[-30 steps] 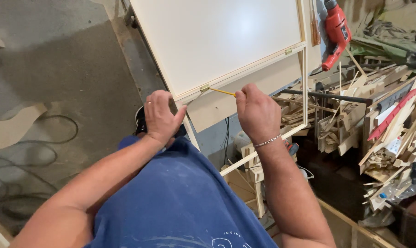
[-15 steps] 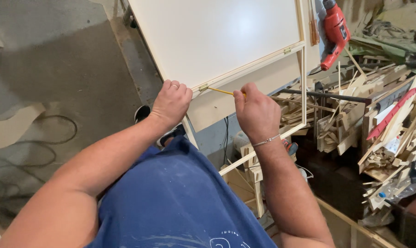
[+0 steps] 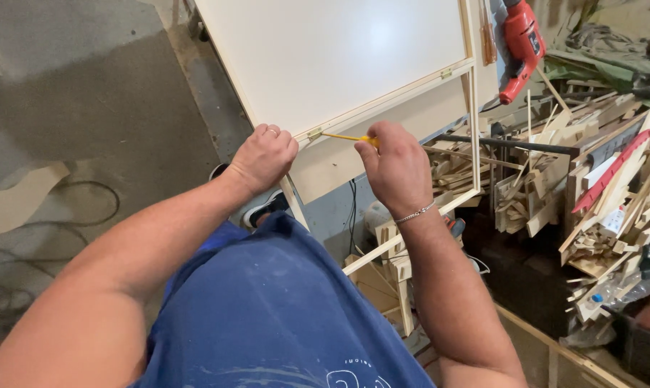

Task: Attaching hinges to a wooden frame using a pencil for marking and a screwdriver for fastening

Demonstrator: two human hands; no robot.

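Against the lower edge of the large white rectangular panel with pale wooden edging (image 3: 339, 57), a thin yellow-handled screwdriver (image 3: 348, 137) lies nearly level, its long axis running left to right with a slight tilt; the slim metal tip points left at a small brass hinge (image 3: 315, 134), and the handle end sits to the right. The right hand (image 3: 395, 167) is curled tightly around that handle, so only a sliver of yellow shows at the fingers; a thin silver chain bracelet (image 3: 415, 213) circles the wrist. The left hand (image 3: 262, 156) is closed over the panel's corner just left of the hinge, knuckles up, with one ring on a finger.

Two brass hinges show along the joint: the one at the tip and a second (image 3: 447, 73) far to the right. Below the joint hangs a smaller flat wooden board (image 3: 354, 162), plain and matte.

One red plastic power drill (image 3: 519, 43) hangs at upper right. A heap of thin pale wood offcuts (image 3: 612, 194), slats and strips lying every way, fills the right side. Grey concrete floor (image 3: 73, 93) with a dark looping cable (image 3: 88, 215) lies to the left. A blue shirt (image 3: 267, 316), dusted white, fills the foreground.
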